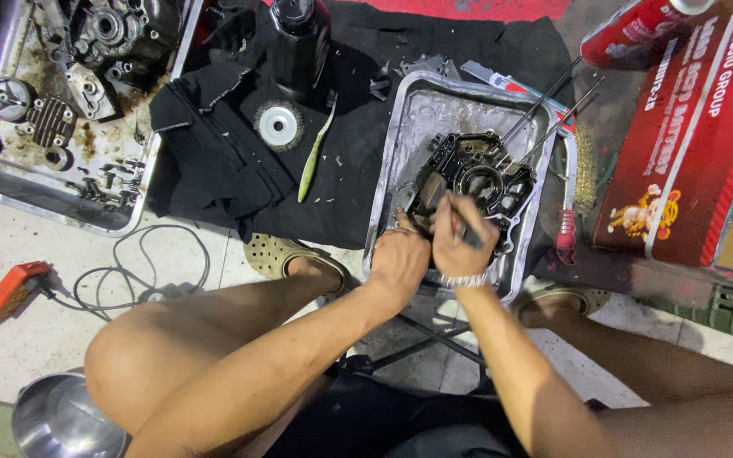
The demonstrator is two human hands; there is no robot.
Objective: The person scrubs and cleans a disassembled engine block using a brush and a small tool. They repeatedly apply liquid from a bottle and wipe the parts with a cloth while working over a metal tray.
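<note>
Squatting over a shallow metal tray (400, 144) set on a black cloth (358, 76), the person works on a dark engine crankcase half (478, 176) lying inside that tray, near its middle. Two long studs (545, 106) project from the casing toward the upper right.

Step in hand, as judged: cleaning or scraping the near edge of the casing. The right hand (460, 237) is closed around a slim dark tool (467, 227), fingers curled tight, its working end against the casing. The left hand (399, 254) sits just beside it at the tray's near rim, fingers bent; it appears to steady the casing, though whether it grips anything cannot be told.

Next move, as judged: calls for holding the casing firm while the tool works along the face, keeping clear of the studs.

Surroundings: a second, larger tray (86, 212) at upper left holds oily engine parts and bolts. A toothed gear (278, 125) and a pale green toothbrush (316, 157) lie on the cloth.

Hard to make out: the tool's tip and kind are hidden by the hands; the red carton (689, 127) at right is cut off.
</note>
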